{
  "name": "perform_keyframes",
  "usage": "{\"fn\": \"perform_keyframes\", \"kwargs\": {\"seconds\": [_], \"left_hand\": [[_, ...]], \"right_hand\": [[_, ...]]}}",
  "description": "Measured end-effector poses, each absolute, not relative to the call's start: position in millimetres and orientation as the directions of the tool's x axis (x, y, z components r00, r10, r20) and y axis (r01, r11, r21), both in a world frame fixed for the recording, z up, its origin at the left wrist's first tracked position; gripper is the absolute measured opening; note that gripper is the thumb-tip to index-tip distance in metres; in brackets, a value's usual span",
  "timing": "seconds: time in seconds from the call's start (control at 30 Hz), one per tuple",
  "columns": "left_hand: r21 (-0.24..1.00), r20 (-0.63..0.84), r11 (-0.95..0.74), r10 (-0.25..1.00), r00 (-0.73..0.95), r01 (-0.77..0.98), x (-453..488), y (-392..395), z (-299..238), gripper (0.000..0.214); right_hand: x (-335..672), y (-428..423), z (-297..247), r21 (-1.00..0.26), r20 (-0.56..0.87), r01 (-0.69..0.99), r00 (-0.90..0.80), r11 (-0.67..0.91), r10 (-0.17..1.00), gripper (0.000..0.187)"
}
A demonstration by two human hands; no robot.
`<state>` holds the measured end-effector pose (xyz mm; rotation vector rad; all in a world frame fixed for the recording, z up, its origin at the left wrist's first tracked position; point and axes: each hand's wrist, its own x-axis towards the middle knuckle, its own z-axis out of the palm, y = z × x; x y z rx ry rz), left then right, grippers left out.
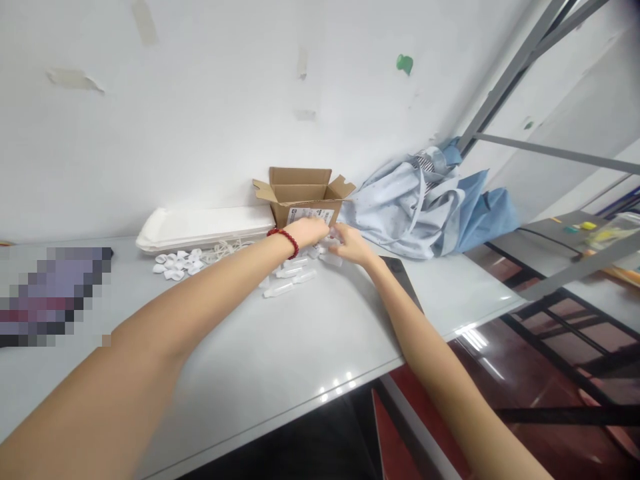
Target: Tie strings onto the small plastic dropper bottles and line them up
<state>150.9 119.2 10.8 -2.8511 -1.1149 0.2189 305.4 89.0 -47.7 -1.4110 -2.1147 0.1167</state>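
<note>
Clear bottles (279,290): lying on the tabletop (300,340), just on the near side of the left hand
Left hand (311,231): fingers curled together; cannot tell whether it grips anything
Right hand (354,245): partly bent, fingers at the clear plastic pieces; grip unclear
Cardboard box (300,193): flaps up, just beyond the left hand
White caps (177,264): piled left of the left hand
Blue cloth (410,207): heaped beyond the right hand, rightward

An open box (300,193) is standing behind the left hand (311,231) and right hand (354,245); clear bottles (289,273) are lying nearby.
</note>
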Motion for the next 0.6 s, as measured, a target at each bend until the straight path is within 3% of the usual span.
{"fn": "perform_keyframes", "kwargs": {"seconds": [0.17,0.23,0.33,0.4,0.5,0.6], "left_hand": [[-0.084,-0.090,-0.717,0.697,0.712,0.692,148.4,120.2,7.6,0.029],[-0.052,-0.073,-0.712,0.703,0.708,0.701,146.2,120.8,7.9,0.028],[0.016,-0.026,-0.698,0.715,0.698,0.716,140.2,123.4,12.5,0.025],[0.071,0.015,-0.681,0.731,0.682,0.729,134.1,125.5,17.9,0.020],[0.176,0.094,-0.642,0.766,0.636,0.746,121.6,123.3,25.9,0.005],[0.312,0.167,-0.592,0.804,0.570,0.743,105.8,108.3,28.7,0.020]], "right_hand": [[303.1,91.1,-48.8,-0.362,0.407,0.814,-0.301,0.454,0.863,0.018],[302.9,90.2,-47.3,-0.340,0.480,0.835,-0.243,0.433,0.843,0.015],[304.5,83.9,-39.1,-0.329,0.628,0.863,-0.103,0.384,0.771,0.027],[306.2,76.9,-31.0,-0.403,0.636,0.832,-0.046,0.382,0.771,0.031],[308.0,66.5,-20.7,-0.646,0.489,0.655,-0.038,0.391,0.872,0.032],[308.3,61.2,-17.2,-0.770,0.425,0.494,-0.075,0.404,0.902,0.029]]}}
